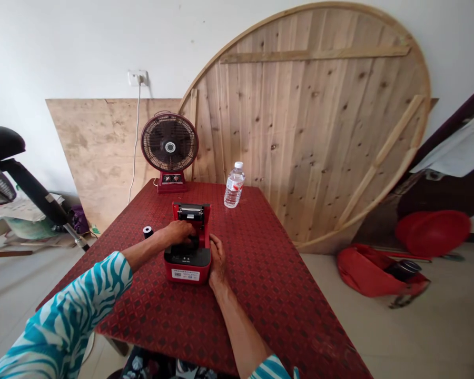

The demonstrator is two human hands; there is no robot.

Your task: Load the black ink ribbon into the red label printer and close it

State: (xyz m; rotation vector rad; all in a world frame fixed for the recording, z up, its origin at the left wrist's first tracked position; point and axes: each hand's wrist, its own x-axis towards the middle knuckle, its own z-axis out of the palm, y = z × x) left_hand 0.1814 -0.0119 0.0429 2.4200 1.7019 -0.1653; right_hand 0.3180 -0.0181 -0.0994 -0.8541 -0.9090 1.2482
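Note:
A red and black receipt printer (187,258) sits on the table with its lid (191,211) raised at the back. My left hand (180,231) reaches into the printer's paper compartment from the left; its fingertips are hidden in the dark inside, so what they touch does not show. Along the printer's right side, my right hand (217,258) is pressed with fingers bent round the edge, holding the body. A small dark paper roll (147,231) with a pale end stands just left of the printer, close to my left wrist.
The table (260,295) has a red patterned cover. A red fan (169,147) stands at its back left, a clear water bottle (234,185) at its back right. A round wooden board (300,121) leans on the wall. Red bag (371,271) and red basin (433,231) are at right.

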